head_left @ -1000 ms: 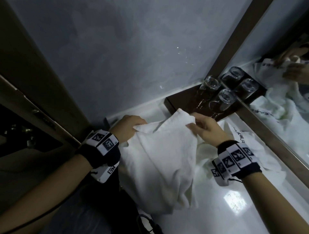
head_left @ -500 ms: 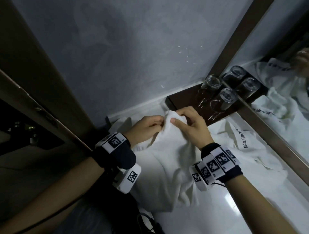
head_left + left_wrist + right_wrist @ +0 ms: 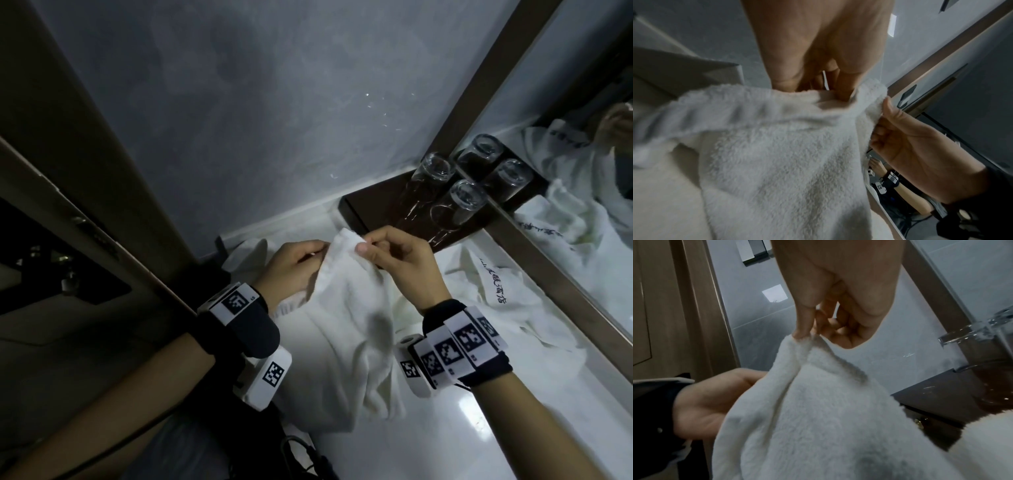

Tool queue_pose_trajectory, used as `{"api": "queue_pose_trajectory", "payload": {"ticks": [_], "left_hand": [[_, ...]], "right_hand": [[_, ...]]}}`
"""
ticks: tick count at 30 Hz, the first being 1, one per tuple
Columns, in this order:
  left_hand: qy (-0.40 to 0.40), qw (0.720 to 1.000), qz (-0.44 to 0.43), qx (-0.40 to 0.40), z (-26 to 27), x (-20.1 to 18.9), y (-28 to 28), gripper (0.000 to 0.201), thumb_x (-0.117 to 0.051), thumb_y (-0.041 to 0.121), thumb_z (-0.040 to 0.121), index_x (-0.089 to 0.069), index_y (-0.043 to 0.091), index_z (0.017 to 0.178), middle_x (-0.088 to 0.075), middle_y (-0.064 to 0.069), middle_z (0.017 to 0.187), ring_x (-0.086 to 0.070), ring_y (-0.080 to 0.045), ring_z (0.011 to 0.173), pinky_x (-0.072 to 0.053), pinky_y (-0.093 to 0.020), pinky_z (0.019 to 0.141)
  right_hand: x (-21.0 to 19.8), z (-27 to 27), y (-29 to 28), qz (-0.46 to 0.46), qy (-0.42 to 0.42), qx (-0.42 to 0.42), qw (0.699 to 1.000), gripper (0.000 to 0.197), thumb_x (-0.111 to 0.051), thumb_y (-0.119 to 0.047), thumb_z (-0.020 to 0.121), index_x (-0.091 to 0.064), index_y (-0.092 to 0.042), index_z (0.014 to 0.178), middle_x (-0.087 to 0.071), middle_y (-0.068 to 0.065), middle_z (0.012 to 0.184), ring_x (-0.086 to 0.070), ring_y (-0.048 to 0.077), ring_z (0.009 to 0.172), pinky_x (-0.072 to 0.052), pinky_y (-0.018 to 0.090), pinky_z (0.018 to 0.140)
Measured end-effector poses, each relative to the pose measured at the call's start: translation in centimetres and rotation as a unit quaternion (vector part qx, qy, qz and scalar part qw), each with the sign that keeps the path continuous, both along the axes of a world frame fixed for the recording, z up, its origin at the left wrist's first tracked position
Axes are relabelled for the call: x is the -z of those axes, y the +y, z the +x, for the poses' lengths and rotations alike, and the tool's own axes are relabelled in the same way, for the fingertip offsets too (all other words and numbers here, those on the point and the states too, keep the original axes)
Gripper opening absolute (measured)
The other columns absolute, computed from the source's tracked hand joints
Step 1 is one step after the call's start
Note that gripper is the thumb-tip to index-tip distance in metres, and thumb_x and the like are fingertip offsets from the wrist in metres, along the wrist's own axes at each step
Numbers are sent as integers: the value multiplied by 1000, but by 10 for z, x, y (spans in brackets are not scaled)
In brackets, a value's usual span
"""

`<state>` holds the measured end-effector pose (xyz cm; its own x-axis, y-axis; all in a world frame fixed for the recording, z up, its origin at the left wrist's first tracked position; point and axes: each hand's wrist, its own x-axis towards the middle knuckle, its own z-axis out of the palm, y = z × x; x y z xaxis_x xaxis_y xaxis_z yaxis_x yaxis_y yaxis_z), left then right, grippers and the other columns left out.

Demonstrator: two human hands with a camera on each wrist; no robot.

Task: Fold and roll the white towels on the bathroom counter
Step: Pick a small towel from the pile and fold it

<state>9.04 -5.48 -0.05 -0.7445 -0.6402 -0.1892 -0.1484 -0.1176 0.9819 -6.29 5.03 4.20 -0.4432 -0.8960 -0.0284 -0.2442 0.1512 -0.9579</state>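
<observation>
A white towel (image 3: 346, 318) hangs from both hands above the white counter (image 3: 479, 421), its lower part draped toward the counter's near edge. My left hand (image 3: 294, 263) pinches its top edge from the left, and my right hand (image 3: 394, 257) pinches the top corner between thumb and forefinger. The two hands are close together. In the left wrist view the towel (image 3: 781, 154) fills the frame below my left hand (image 3: 828, 78). In the right wrist view my right hand (image 3: 818, 327) pinches the towel (image 3: 818, 418) at its peak. A second white towel (image 3: 493, 291) with dark lettering lies crumpled on the right.
Two upturned glasses (image 3: 455, 205) stand on a dark tray (image 3: 373, 212) at the back against the mirror (image 3: 582, 154). A grey wall rises behind, and a wooden door frame (image 3: 85, 171) stands left. Dark cables (image 3: 308, 459) lie at the counter's near edge.
My hands came together from about a towel's width apart, bringing the towel's top corners together. The towel now hangs narrower and doubled lengthwise.
</observation>
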Motion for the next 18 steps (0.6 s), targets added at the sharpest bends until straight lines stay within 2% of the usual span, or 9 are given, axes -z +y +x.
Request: {"api": "queue_pose_trajectory", "payload": {"ticks": [2,3,5,7,9,11,13,16,18], "left_hand": [[-4,1000,-24,-12,-1,1,3,19,-53,24,91,-70,15,90,-70,-18,93,-63,-17,80,-50,-28,73],[-9,999,-38,-18,-2,2,5,22,-52,25,92,-68,10,88,-66,-24,88,-58,-19,76,-47,-33,71],[-19,997,-61,-36,-4,1,6,32,-51,27,92,-60,-1,81,-53,-21,69,-47,-19,68,-39,-36,66],[-33,994,-93,-48,-5,0,4,33,-48,23,91,-51,-4,74,-41,-11,64,-40,-17,64,-33,-33,64],[-35,991,-122,-48,-4,-2,3,29,-48,19,92,-52,-3,74,-43,-8,64,-41,-14,63,-34,-30,62],[-20,989,-143,-37,-3,-4,5,22,-47,17,94,-61,5,81,-56,-9,69,-49,-10,67,-40,-23,65],[-7,990,-142,-19,-2,-5,8,19,-47,15,95,-66,12,93,-67,-11,84,-58,-12,78,-44,-23,73],[8,994,-113,2,0,-4,11,20,-46,18,95,-66,18,96,-68,-14,93,-59,-15,81,-45,-24,75],[18,992,-122,2,1,-3,12,21,-45,15,96,-66,18,100,-66,-19,97,-57,-13,83,-43,-25,77]], "right_hand": [[3,1,2,-7,23,7,1000,9,-67,-18,83,-63,-22,76,-51,-2,76,-47,11,71,-40,30,72],[4,2,2,-12,38,13,999,11,-65,-16,85,-61,-23,77,-51,-1,84,-49,9,76,-41,28,75],[6,3,3,-17,71,18,997,9,-61,-16,88,-58,-18,80,-49,-5,89,-49,9,82,-42,25,78],[6,5,3,-7,56,17,998,11,-61,-21,88,-55,-14,80,-49,-4,79,-47,10,73,-41,25,69],[6,6,3,8,40,12,999,16,-68,-27,82,-57,-15,78,-48,-7,66,-43,6,62,-37,18,59],[6,8,3,27,51,-6,998,17,-73,-28,75,-64,-15,80,-54,-12,66,-47,3,62,-38,14,61],[5,11,2,19,43,-20,999,12,-71,-22,78,-68,-13,85,-61,-15,73,-54,2,70,-41,16,70],[4,12,1,-35,0,11,999,4,-64,-14,84,-65,-18,85,-60,-18,69,-51,1,70,-40,14,69],[5,11,-1,-54,0,41,998,4,-59,-13,88,-60,-17,88,-59,-10,80,-51,6,78,-41,19,74]]}}
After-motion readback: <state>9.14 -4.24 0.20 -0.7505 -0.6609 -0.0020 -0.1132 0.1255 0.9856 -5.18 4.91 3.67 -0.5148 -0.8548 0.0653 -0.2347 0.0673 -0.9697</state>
